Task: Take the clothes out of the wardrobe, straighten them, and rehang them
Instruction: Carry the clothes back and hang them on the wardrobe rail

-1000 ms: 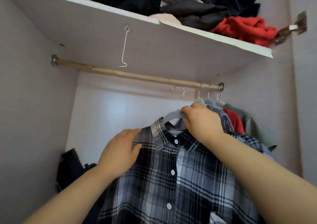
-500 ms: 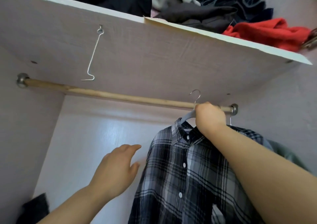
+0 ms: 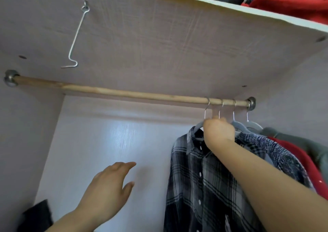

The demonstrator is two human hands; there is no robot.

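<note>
The left hand [image 3: 110, 187] hovers empty, fingers loosely spread, while the right hand [image 3: 219, 131] curls round the grey plastic hanger [image 3: 198, 125] of the black-and-white plaid button shirt [image 3: 195, 178], already hooked on the wooden rod [image 3: 124, 93], so it looks rehung bar letting go.

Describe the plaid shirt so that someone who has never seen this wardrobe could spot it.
Follow the wooden rail under the shelf to its right end, where four hangers bunch together. The leftmost carries the plaid shirt. It alone is black-and-white checked with white buttons; its neighbours are a speckled knit, a red top and a green one.
</note>
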